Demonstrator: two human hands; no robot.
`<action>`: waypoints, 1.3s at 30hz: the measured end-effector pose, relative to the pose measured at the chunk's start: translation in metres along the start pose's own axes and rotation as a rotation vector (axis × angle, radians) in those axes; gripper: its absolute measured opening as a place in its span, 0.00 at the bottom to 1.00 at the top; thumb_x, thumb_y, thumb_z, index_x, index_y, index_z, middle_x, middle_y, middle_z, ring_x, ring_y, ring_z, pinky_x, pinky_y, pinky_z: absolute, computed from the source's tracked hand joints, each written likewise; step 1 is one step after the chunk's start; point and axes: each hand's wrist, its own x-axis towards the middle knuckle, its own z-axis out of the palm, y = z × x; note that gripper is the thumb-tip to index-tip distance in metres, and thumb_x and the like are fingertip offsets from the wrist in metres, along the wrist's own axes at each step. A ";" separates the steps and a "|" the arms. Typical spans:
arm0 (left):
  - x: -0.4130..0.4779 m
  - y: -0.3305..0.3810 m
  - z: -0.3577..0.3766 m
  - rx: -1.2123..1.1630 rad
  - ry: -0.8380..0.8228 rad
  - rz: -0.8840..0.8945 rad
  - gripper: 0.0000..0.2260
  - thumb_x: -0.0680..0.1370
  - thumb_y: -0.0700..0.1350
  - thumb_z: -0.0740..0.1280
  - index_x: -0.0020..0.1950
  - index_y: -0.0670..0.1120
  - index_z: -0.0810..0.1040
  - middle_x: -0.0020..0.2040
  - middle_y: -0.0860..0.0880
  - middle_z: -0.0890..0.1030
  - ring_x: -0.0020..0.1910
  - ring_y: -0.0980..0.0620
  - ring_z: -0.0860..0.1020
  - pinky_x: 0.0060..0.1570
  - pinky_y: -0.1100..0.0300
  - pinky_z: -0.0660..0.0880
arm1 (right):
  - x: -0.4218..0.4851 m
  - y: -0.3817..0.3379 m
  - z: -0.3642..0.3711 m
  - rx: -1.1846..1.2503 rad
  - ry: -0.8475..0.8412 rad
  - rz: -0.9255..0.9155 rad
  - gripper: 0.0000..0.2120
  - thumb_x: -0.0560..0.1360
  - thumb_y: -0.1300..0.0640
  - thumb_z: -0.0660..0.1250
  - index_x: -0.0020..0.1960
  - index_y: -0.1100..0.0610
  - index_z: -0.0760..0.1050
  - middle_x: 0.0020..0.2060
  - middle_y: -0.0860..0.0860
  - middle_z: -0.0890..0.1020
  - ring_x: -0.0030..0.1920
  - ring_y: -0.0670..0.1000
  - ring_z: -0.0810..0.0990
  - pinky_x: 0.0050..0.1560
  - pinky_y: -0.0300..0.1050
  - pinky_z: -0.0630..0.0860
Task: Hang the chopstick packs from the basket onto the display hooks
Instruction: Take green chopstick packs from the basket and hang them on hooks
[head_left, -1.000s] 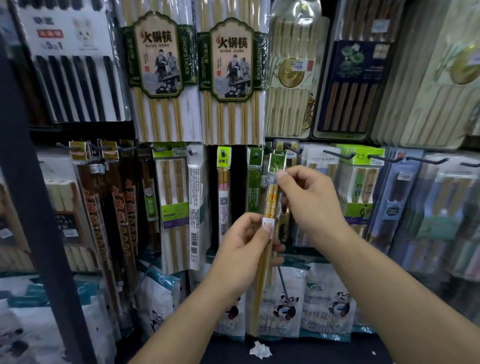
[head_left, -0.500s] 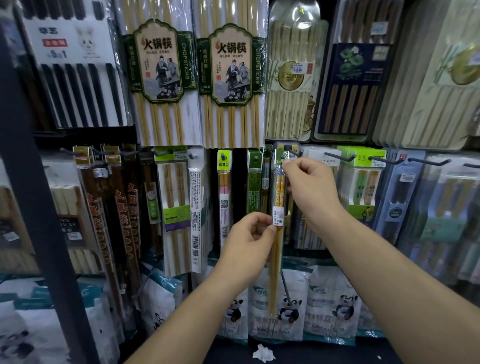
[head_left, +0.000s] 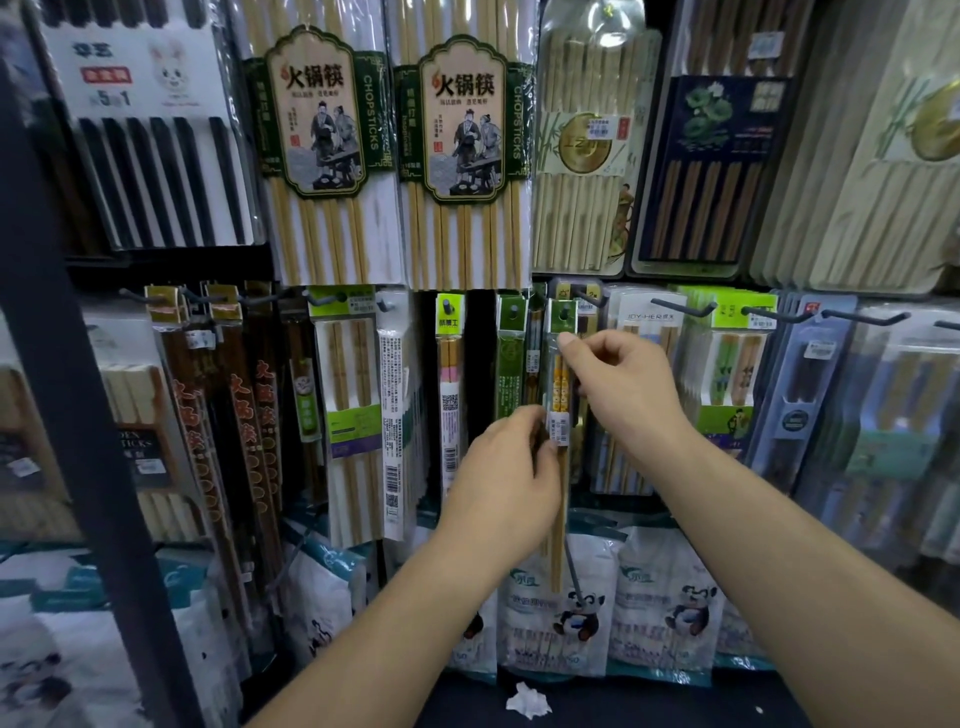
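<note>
Together, left hand (head_left: 501, 470) and right hand (head_left: 626, 397) pinch one slim chopstick pack (head_left: 560, 375) below packs (head_left: 318, 124) printed "CHOPSTICKS".

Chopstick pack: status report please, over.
Left hand pinches chopstick pack at its white label. Right hand pinches it below green header. Header at hook level; hooked: cannot tell. Hung packs crowd both sides.

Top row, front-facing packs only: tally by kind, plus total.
Green-label packs: 2
Black-stick pack: 1
Gold-disc packs: 2
Navy pack: 1
Total: 6
</note>
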 end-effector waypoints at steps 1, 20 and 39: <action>0.000 0.002 0.000 0.029 0.011 0.006 0.19 0.85 0.48 0.61 0.77 0.50 0.69 0.69 0.51 0.77 0.66 0.53 0.76 0.61 0.60 0.73 | 0.000 0.003 -0.001 0.004 0.001 -0.001 0.18 0.78 0.46 0.70 0.40 0.60 0.79 0.27 0.46 0.76 0.28 0.40 0.74 0.31 0.30 0.72; 0.033 0.002 0.068 -0.686 0.116 -0.295 0.23 0.86 0.58 0.54 0.82 0.62 0.55 0.79 0.57 0.65 0.73 0.60 0.64 0.74 0.55 0.63 | -0.007 0.041 0.012 0.186 -0.317 0.232 0.22 0.85 0.45 0.57 0.79 0.41 0.62 0.52 0.25 0.70 0.53 0.27 0.71 0.54 0.30 0.67; 0.054 -0.012 0.080 -0.790 0.048 -0.350 0.25 0.87 0.52 0.57 0.83 0.61 0.54 0.76 0.56 0.70 0.72 0.57 0.68 0.71 0.57 0.66 | 0.008 0.061 0.014 0.039 -0.310 0.148 0.22 0.86 0.46 0.54 0.79 0.45 0.62 0.74 0.45 0.70 0.67 0.40 0.66 0.62 0.33 0.63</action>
